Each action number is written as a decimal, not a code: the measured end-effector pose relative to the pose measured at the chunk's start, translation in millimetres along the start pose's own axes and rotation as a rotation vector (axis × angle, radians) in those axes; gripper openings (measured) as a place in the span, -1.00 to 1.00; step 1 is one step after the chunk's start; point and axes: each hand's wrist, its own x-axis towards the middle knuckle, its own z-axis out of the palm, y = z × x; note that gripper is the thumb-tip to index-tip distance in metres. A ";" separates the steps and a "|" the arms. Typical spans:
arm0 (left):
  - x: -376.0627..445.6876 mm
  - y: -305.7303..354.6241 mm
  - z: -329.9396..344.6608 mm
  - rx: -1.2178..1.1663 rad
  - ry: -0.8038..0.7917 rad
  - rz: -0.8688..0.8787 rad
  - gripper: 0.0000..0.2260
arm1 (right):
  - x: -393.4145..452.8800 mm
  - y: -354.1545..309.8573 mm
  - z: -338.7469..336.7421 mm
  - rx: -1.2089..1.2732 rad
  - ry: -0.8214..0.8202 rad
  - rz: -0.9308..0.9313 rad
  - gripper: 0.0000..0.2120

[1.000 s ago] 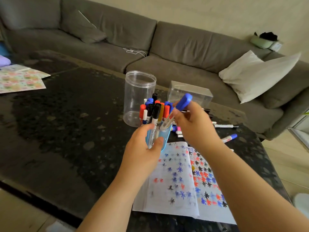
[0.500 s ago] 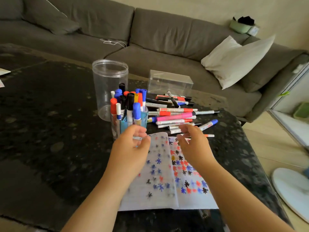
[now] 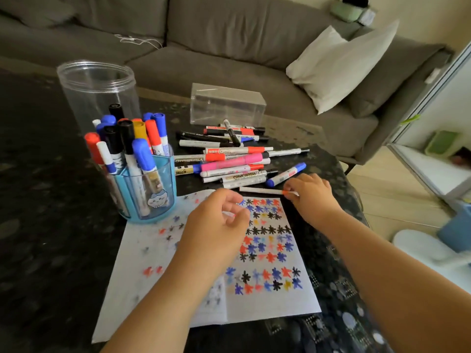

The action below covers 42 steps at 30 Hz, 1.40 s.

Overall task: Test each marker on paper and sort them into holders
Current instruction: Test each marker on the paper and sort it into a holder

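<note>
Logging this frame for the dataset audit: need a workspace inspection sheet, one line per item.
Surface: dark speckled stone table.
Job's things: blue plastic pen holder full of upright markers; clear round plastic jar, looks empty; white paper sheet with coloured test stars; loose pile of markers lying flat.
Clutter: clear rectangular plastic box.
Hands: left hand loosely curled above the paper; right hand pinches thin white orange-tipped marker.
Cables: white cord on the sofa.
Surroundings: grey fabric sofa, white cushion.

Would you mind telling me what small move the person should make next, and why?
Probably lift the thin white marker clear of the pile and bring it to the paper for a test mark: the right hand pinches its orange end while it lies on the table, and the left hand holds nothing.
</note>
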 end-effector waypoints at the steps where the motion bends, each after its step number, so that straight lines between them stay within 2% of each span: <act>1: -0.2 1.1 0.9 0.002 -0.004 0.007 -0.88 | -3.0 3.6 -3.0 -0.015 0.013 -0.037 -0.78; 4: -1.8 4.4 1.6 0.002 0.012 0.018 -0.90 | -22.6 11.7 -24.0 0.183 0.131 -0.095 -0.87; 7: -5.8 8.8 3.0 -0.025 0.058 0.020 -0.93 | -59.6 5.7 -61.4 0.613 0.222 0.002 -0.95; 10: -12.5 17.7 8.4 -0.084 0.056 0.038 -0.94 | -106.3 -12.9 -90.9 1.140 0.158 0.127 -0.93; 13: -19.2 23.7 20.3 -0.189 -0.089 -0.027 -0.91 | -145.5 -30.5 -89.4 1.558 -0.024 0.224 -0.79; 18: -33.0 30.8 40.3 -0.569 -0.487 -0.123 -0.74 | -176.8 -53.3 -65.3 1.894 -0.220 0.348 -0.77; 20: -34.3 33.9 44.0 -0.746 -0.565 -0.146 -0.75 | -176.1 -53.5 -66.9 1.934 -0.260 0.338 -0.74; 22: -33.9 36.5 46.6 -0.870 -0.564 -0.181 -0.77 | -173.9 -53.3 -68.3 1.918 -0.258 0.325 -0.66; 27: -31.2 31.9 59.5 -0.851 -0.389 -0.303 -0.77 | -168.5 -56.7 -58.1 1.688 -0.152 0.348 -0.59; 30: -27.9 27.4 65.8 -0.884 -0.253 -0.395 -0.79 | -166.5 -53.9 -45.7 1.390 -0.086 0.270 -0.67; 32: -22.9 22.8 64.9 -0.877 -0.120 -0.411 -0.84 | -168.1 -48.8 -36.4 1.228 -0.116 0.269 -0.70; 35: -17.5 14.7 58.1 -0.717 -0.010 -0.341 -0.85 | -173.5 -34.5 -31.4 1.280 -0.229 0.356 -0.68; 37: -17.3 8.5 54.6 -0.514 0.004 -0.277 -0.83 | -176.6 -25.5 -34.7 1.356 -0.267 0.341 -0.77; 42: -22.3 -1.9 50.5 -0.043 -0.101 -0.051 -0.96 | -179.2 -8.9 -32.6 1.599 -0.229 0.352 -0.86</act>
